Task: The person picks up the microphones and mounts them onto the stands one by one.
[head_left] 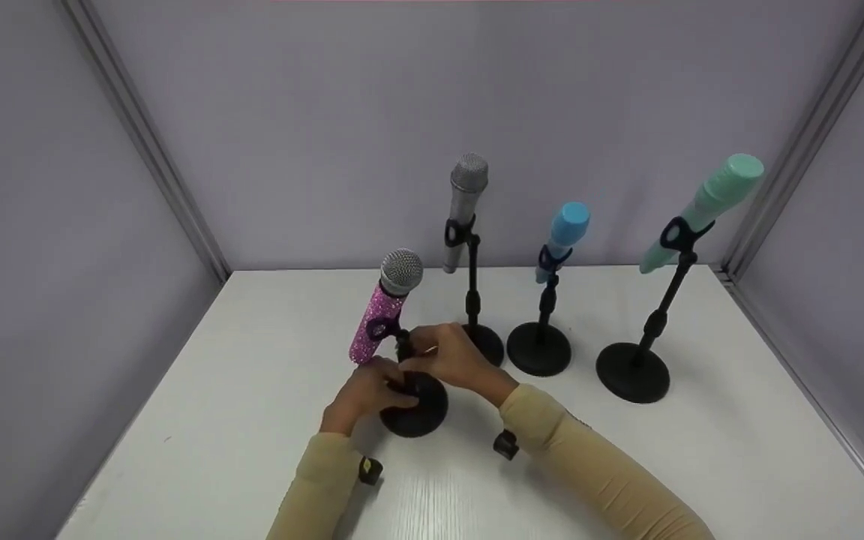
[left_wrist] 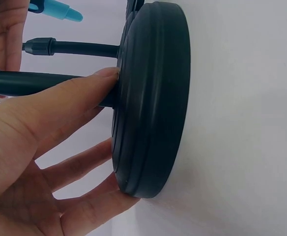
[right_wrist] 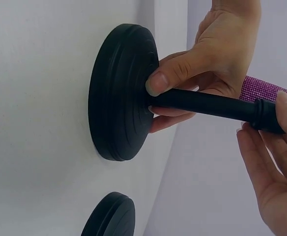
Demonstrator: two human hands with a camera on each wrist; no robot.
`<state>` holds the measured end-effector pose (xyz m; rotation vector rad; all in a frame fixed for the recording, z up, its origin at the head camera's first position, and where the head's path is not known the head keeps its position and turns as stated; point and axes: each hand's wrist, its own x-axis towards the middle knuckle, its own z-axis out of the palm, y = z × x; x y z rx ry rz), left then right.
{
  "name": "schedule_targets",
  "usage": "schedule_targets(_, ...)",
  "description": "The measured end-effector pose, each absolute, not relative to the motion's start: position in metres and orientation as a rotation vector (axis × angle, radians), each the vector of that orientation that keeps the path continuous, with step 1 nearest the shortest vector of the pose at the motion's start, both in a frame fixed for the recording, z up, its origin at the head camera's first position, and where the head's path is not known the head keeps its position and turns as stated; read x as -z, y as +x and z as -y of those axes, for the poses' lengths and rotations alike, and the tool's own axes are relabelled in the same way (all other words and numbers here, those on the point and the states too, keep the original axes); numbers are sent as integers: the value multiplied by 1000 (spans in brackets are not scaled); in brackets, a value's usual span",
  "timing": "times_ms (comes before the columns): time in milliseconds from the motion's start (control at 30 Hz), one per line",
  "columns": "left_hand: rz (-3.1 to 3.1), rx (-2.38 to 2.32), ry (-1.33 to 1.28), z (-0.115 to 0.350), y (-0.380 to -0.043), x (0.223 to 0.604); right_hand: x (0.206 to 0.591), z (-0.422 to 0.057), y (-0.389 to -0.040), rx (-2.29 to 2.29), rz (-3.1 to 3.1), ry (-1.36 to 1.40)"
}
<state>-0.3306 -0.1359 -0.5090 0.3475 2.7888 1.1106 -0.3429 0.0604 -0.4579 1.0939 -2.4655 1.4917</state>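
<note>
A microphone with a glittery pink handle [head_left: 376,321] and a silver mesh head leans in the clip of a small black desk stand, whose round base [head_left: 423,418] is on the white table. My left hand [head_left: 363,391] holds this stand low down, thumb on top of the base beside the pole and fingers around the far side. Higher up, my right hand [head_left: 456,358] pinches the collar [right_wrist: 264,116] on the pole [right_wrist: 207,104] between thumb and fingers. In the left wrist view, the base [left_wrist: 156,103] stands close to the tabletop; its underside is hidden.
Behind and to the right stand a silver microphone [head_left: 467,184], a blue microphone [head_left: 568,225] and a mint-green microphone [head_left: 724,187], each tilted in its own black stand. The silver one's base [head_left: 486,345] is just behind my right hand. Grey panels [head_left: 342,135] enclose the table.
</note>
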Motion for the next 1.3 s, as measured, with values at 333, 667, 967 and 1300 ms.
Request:
schedule_targets(333, -2796, -1113, 374, 136, -329, 510, 461, -61, -342, -1500, 2478, 1105)
schedule_targets(667, -2824, -1084, 369, 135, -326, 509, 474, -76, -339, -1430, 2560, 1117)
schedule_targets(967, -2831, -1032, 330, 133, -320, 508, 507, -94, -334, -1209, 2813, 1034)
schedule_targets(1300, -2855, -1113, 444, 131, -314, 508, 523, -94, -328, -1140, 2838, 1084)
